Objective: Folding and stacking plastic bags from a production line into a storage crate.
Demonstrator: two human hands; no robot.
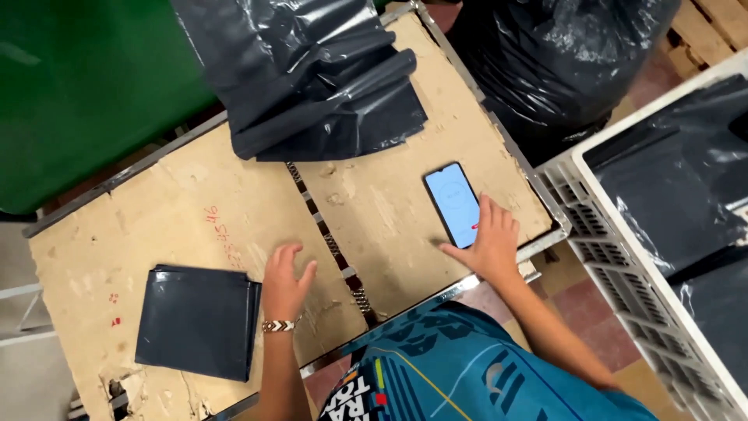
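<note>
My right hand (489,240) rests on the cardboard-covered table (195,210), fingers spread, touching the lower right corner of a smartphone (453,201) with a lit pale blue screen. My left hand (285,279), with a beaded bracelet at the wrist, hovers open over the cardboard just right of a flat stack of folded dark grey plastic bags (198,321). Neither hand grips anything.
A crumpled black plastic bag (312,74) lies over the table's far edge. A full black bag (545,54) stands behind it. A white plastic crate (623,257) lined with black plastic sits at right. A green surface (78,86) fills the upper left.
</note>
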